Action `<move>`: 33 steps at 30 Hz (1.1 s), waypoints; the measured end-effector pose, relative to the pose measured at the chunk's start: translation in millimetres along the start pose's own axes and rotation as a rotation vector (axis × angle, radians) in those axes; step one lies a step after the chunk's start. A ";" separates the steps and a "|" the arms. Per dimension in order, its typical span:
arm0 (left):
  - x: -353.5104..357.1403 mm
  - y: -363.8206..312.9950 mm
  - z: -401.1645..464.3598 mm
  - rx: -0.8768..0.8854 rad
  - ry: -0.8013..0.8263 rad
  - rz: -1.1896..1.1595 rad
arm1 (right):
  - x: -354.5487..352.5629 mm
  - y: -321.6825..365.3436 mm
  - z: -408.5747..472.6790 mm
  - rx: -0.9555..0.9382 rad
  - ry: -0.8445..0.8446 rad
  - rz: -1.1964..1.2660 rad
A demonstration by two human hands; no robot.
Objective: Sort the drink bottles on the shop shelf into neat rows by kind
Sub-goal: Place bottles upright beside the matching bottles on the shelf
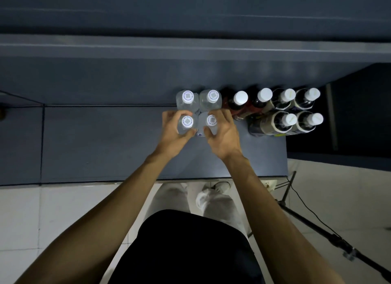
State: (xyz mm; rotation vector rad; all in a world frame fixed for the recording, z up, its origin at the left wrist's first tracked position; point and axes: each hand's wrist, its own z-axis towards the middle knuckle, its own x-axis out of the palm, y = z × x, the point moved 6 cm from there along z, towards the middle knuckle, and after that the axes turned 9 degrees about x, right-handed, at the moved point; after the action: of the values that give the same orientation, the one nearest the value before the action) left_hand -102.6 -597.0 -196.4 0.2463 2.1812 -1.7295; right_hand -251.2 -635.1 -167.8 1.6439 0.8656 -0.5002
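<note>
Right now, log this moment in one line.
left hand: grips front-left water bottle | right hand: grips front-right water bottle | shelf

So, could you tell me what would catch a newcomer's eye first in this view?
Probably the two hands mid-shelf: the left hand and the right hand each grip a front clear water bottle, with two more directly behind. To their right stands a cluster of dark, white-capped bottles near the shelf's right end.
</note>
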 end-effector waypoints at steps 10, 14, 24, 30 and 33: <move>-61.0 -47.7 -68.8 0.038 -0.173 0.092 | -23.0 85.2 -47.9 -0.161 0.217 0.289; -114.2 -64.0 -134.0 0.009 -0.284 -0.007 | -3.7 120.7 -84.7 -0.177 0.398 0.520; -227.7 -35.8 -322.2 -0.033 -0.693 -0.028 | 94.1 226.2 -215.3 -0.297 0.860 0.403; -293.8 7.3 -403.4 -0.047 -0.887 -0.068 | 150.7 306.5 -290.4 -0.426 0.958 0.305; -343.5 34.6 -439.1 -0.035 -0.944 -0.103 | 189.3 346.4 -329.1 -0.464 0.964 0.256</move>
State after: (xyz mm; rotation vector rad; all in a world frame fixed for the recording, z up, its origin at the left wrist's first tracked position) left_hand 157.0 -137.4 -13.6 -0.5892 1.5165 -1.4116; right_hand 92.5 -293.2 2.8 1.4854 1.3026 0.7023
